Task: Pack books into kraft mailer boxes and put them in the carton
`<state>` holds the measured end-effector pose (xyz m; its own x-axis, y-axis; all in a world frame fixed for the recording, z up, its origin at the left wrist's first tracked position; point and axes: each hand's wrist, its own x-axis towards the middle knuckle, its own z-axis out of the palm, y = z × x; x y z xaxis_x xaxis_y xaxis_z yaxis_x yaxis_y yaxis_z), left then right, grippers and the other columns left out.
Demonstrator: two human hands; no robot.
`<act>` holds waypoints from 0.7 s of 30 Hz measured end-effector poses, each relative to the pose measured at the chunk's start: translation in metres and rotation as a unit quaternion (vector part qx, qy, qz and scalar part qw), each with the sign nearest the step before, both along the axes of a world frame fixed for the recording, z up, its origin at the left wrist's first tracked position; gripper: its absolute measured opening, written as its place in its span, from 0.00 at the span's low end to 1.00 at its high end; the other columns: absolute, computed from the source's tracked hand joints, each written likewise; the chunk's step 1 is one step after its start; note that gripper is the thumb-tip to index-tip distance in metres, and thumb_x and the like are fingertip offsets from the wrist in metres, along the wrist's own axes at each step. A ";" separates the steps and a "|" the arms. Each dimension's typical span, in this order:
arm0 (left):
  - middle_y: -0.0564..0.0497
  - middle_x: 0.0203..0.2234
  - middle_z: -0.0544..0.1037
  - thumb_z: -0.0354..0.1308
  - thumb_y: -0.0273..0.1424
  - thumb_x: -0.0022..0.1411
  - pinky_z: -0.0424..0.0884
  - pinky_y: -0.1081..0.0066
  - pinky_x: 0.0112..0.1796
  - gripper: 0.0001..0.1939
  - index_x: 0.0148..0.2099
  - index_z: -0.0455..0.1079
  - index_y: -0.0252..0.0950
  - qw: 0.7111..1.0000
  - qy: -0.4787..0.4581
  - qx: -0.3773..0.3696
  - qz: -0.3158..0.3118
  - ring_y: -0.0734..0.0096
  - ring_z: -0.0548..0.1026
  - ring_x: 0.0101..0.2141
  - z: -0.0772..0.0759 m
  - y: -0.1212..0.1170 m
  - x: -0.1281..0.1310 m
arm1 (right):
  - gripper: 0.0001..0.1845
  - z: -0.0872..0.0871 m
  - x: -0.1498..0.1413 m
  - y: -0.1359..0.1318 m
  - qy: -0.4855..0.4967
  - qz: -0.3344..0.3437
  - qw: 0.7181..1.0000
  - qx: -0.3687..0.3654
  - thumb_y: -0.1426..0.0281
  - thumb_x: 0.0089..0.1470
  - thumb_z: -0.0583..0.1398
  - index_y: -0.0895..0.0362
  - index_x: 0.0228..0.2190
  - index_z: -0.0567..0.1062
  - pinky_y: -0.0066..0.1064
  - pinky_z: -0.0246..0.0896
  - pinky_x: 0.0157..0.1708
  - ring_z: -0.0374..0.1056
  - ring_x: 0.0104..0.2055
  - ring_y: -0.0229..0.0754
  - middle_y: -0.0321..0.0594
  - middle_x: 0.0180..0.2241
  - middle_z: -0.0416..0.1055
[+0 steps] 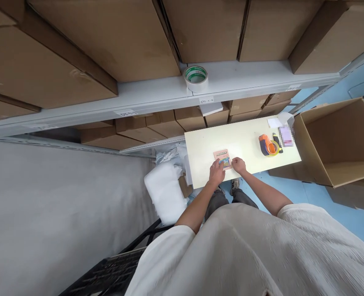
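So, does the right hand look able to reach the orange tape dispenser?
Probably yes: the orange tape dispenser is on the same tabletop, with only bare surface between it and the right hand.

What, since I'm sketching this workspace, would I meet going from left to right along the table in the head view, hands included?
Left hand → right hand → tape dispenser → purple item.
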<state>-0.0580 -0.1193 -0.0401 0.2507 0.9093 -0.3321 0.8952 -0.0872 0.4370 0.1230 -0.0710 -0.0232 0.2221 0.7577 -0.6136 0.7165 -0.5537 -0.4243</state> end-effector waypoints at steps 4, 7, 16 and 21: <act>0.34 0.78 0.55 0.62 0.31 0.68 0.61 0.41 0.69 0.38 0.78 0.58 0.42 0.999 0.027 -0.024 0.025 0.35 0.57 0.75 -0.004 0.005 0.015 | 0.21 0.001 0.023 0.008 -0.052 -0.056 0.997 0.023 0.66 0.63 0.62 0.53 0.57 0.73 0.42 0.67 0.58 0.72 0.58 0.53 0.49 0.56 0.75; 0.35 0.80 0.51 0.64 0.33 0.68 0.57 0.37 0.71 0.42 0.79 0.55 0.43 0.997 0.050 -0.044 0.039 0.30 0.53 0.76 -0.006 0.006 0.018 | 0.20 -0.001 0.031 0.015 -0.069 -0.073 0.995 0.007 0.62 0.62 0.64 0.53 0.54 0.73 0.46 0.65 0.61 0.69 0.61 0.56 0.52 0.59 0.71; 0.32 0.78 0.56 0.60 0.33 0.70 0.55 0.39 0.72 0.43 0.82 0.49 0.39 0.997 0.062 -0.026 0.043 0.34 0.56 0.75 -0.006 0.010 0.022 | 0.17 -0.008 0.034 0.032 -0.010 -0.113 0.993 -0.041 0.70 0.57 0.66 0.50 0.48 0.73 0.47 0.63 0.62 0.76 0.50 0.49 0.37 0.42 0.79; 0.32 0.76 0.58 0.60 0.35 0.71 0.56 0.40 0.71 0.43 0.82 0.49 0.41 0.997 0.051 -0.019 0.048 0.35 0.57 0.74 -0.006 0.014 0.024 | 0.08 -0.010 0.053 0.035 0.019 -0.083 0.996 -0.037 0.71 0.55 0.63 0.51 0.38 0.79 0.36 0.68 0.51 0.76 0.48 0.47 0.38 0.43 0.82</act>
<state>-0.0338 -0.1048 -0.0460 0.1264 0.9135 -0.3868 0.9386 0.0160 0.3447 0.1757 -0.0361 -0.0331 0.3149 0.6648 -0.6774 0.5967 -0.6937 -0.4033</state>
